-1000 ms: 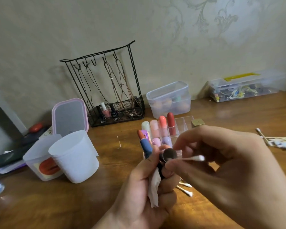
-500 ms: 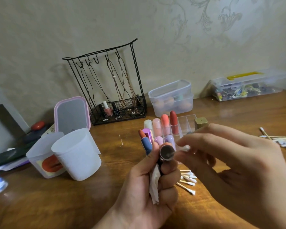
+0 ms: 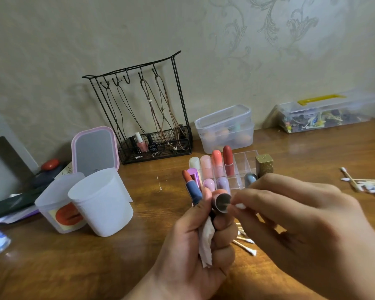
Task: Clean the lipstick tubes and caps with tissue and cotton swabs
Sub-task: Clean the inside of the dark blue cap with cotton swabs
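Clutter rings the wooden tabletop (image 3: 95,267): at 9 o'clock two white plastic cups (image 3: 102,202) lean together in front of a pink-framed mirror (image 3: 95,148), at 11 o'clock a black wire rack (image 3: 143,109) hung with cords stands against the wall, and at 12 o'clock sits a clear lidded box (image 3: 224,128). A clear organizer (image 3: 245,167) just beyond the hands holds upright lipsticks (image 3: 217,163), with a gold cube (image 3: 264,164) beside it. Fresh cotton swabs (image 3: 368,184) lie heaped at 3 o'clock; a few more lie on the tabletop under the hands.

At centre, the left hand (image 3: 195,256) has its grip clamped around a dark lipstick tube (image 3: 222,201) and a crumpled white tissue (image 3: 206,241). The tube's round metallic open end faces the camera, rimmed in coral. The right hand (image 3: 301,224) pinches a cotton swab (image 3: 239,205) with its grip tight on the stick, the white tip just at the tube's rim at 3 o'clock.

Fingers cover most of the tube's body and the swab's stick. The right hand blocks part of the organizer, and whether the swab's far end is inside the tube cannot be made out.
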A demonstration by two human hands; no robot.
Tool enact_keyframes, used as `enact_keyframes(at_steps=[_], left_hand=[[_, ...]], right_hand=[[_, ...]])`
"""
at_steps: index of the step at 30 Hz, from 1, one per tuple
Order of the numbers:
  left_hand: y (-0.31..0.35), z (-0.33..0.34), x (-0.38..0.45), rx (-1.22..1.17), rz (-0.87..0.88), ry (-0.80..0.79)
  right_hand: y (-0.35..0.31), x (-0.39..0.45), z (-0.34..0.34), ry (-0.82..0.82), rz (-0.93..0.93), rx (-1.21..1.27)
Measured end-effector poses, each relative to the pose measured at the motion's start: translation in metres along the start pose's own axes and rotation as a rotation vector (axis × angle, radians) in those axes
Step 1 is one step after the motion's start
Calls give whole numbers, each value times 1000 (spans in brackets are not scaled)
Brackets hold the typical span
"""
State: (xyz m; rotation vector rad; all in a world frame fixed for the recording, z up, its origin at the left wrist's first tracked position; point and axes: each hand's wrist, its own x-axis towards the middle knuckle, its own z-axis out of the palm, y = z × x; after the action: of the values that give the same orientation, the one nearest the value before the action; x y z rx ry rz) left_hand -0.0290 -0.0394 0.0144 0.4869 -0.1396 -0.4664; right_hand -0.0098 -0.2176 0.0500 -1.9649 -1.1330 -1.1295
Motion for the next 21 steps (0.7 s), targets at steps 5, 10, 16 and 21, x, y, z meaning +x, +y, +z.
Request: enact_keyframes(at_steps=[5, 10, 16, 21], left_hand=[[-6, 4, 2, 56, 38, 41], [-10, 5, 1, 38, 82, 61], [-12, 9, 1, 95, 119, 126], [-12, 13, 1, 185, 153, 185]], right_hand=[[5, 0, 2, -26, -55, -89], [7, -1, 3, -64, -42, 70], [8, -1, 3, -79, -33, 106], [13, 1, 1, -53, -43, 39]])
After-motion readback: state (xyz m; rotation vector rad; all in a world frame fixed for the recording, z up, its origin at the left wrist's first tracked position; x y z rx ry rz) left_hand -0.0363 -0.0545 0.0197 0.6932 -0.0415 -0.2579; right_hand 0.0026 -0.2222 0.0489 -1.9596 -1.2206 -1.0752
